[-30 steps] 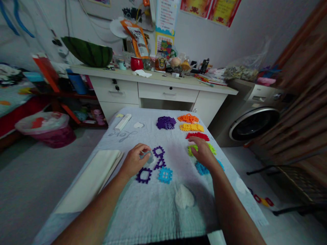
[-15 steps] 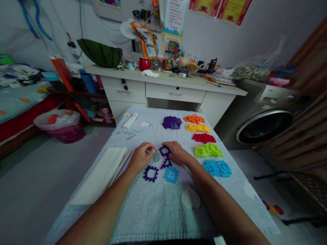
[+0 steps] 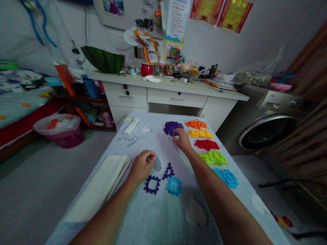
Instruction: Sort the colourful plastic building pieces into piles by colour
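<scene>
Fingers (image 3: 175,131) of the right hand (image 3: 184,141) are at the near right edge of the purple pile (image 3: 170,128); whether they grasp a piece cannot be told. Read the surface (image 3: 158,217) as a dial, twelve at its far edge, and that pile lies between twelve and one o'clock. Near the dial's centre, toward nine, is the left hand (image 3: 141,166), its fingers curled with thumb close to forefinger; I cannot tell whether they pinch something small.

Measured from the left hand, a purple square frame (image 3: 152,191) lies just beside it at five o'clock, a purple triangular frame (image 3: 168,176) just past three, and a blue window piece (image 3: 174,185) near four, close beside the triangle.

Back on the larger dial, an orange pile (image 3: 196,124), yellow pile (image 3: 200,133), red pile (image 3: 208,144), lime green pile (image 3: 214,158) and blue pile (image 3: 228,177) run in order from between one and two o'clock round to between three and four. A slim white block (image 3: 131,126) lies near ten, a folded cream cloth (image 3: 99,187) between eight and nine.
</scene>
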Tool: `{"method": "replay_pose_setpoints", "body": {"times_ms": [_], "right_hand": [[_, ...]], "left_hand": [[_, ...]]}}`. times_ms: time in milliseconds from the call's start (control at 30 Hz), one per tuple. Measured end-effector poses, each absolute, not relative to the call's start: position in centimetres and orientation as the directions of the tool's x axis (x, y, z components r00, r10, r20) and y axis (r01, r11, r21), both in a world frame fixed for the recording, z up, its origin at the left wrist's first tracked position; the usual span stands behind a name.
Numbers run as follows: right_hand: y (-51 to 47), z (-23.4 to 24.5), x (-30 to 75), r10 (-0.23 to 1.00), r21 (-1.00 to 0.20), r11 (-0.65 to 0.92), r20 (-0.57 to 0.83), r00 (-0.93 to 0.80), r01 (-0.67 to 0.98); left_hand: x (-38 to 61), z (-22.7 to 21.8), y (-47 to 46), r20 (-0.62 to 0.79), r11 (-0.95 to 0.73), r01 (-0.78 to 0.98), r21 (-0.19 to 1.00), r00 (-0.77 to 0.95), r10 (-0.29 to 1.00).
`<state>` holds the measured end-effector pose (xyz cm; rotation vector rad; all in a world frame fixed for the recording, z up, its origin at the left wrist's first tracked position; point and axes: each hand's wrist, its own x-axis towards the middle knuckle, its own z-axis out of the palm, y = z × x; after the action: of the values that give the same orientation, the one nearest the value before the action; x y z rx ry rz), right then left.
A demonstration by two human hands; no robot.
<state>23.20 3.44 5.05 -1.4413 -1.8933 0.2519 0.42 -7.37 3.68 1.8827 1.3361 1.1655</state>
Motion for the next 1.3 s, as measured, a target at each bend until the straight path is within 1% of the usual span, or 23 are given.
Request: {"method": "replay_pose_setpoints", "body": {"times_ms": [67,200,267,367,500,633,700,767,833,900,967,1033,1133,1200,1233,1300], "right_hand": [[5.3,4.8,23.3,0.895,-0.57,0.279,0.447,0.007,0.773],[8.1,4.1,23.3,0.881,-0.617,0.134,0.432,0.192,0.775],[9.2,4.0,23.2,0.881,-0.636,0.076,0.403,0.247,0.768],[10.1,4.3,23.1,0.894,-0.645,0.009,0.348,0.283,0.764],[10.1,4.9,23.0,0.897,-0.673,0.007,0.331,0.292,0.74],[8.2,5.3,23.2,0.883,-0.689,0.084,0.387,0.267,0.72],[6.5,5.7,23.3,0.893,-0.684,0.127,0.394,0.217,0.719],[4.3,6.2,23.4,0.936,-0.683,0.189,0.342,0.08,0.706],[1.6,6.9,23.3,0.963,-0.677,0.264,0.224,-0.149,0.687],[-1.3,7.5,23.2,0.923,-0.651,0.331,0.074,-0.377,0.684],[-3.9,7.9,23.0,0.864,-0.592,0.384,-0.04,-0.502,0.708],[-6.0,8.1,22.8,0.826,-0.524,0.435,-0.091,-0.556,0.732],[-8.0,7.9,22.5,0.795,-0.454,0.501,-0.093,-0.599,0.736],[-8.6,7.6,22.3,0.792,-0.437,0.517,-0.083,-0.605,0.736],[-8.7,7.4,22.3,0.795,-0.438,0.515,-0.077,-0.602,0.737],[-8.8,7.0,22.2,0.812,-0.457,0.498,-0.053,-0.582,0.737]], "left_hand": [[0.4,3.8,-7.4,0.335,-0.353,0.447,0.822,0.12,0.934],[0.3,4.0,-7.4,0.335,-0.35,0.447,0.823,0.117,0.935],[0.3,4.0,-7.4,0.333,-0.351,0.456,0.818,0.121,0.935],[0.2,3.7,-7.3,0.332,-0.352,0.46,0.815,0.126,0.935],[0.1,3.5,-7.2,0.327,-0.349,0.461,0.816,0.129,0.936],[0.0,3.6,-7.2,0.32,-0.345,0.461,0.818,0.133,0.938],[0.1,3.7,-7.3,0.32,-0.349,0.467,0.813,0.142,0.937],[0.1,3.7,-7.3,0.313,-0.35,0.474,0.808,0.158,0.937],[0.1,3.6,-7.2,0.292,-0.341,0.485,0.805,0.175,0.94],[0.0,3.4,-7.2,0.257,-0.324,0.511,0.796,0.199,0.946],[-0.1,3.4,-7.2,0.218,-0.316,0.549,0.774,0.237,0.947],[-0.2,3.5,-7.3,0.188,-0.328,0.586,0.741,0.289,0.939],[-0.6,4.2,-7.7,0.119,-0.36,0.624,0.694,0.394,0.911],[-1.1,4.8,-8.0,0.029,-0.386,0.625,0.679,0.503,0.864],[-1.3,5.0,-8.1,-0.018,-0.408,0.61,0.679,0.57,0.821],[-1.8,5.4,-8.4,-0.09,-0.427,0.597,0.679,0.645,0.759]]}}
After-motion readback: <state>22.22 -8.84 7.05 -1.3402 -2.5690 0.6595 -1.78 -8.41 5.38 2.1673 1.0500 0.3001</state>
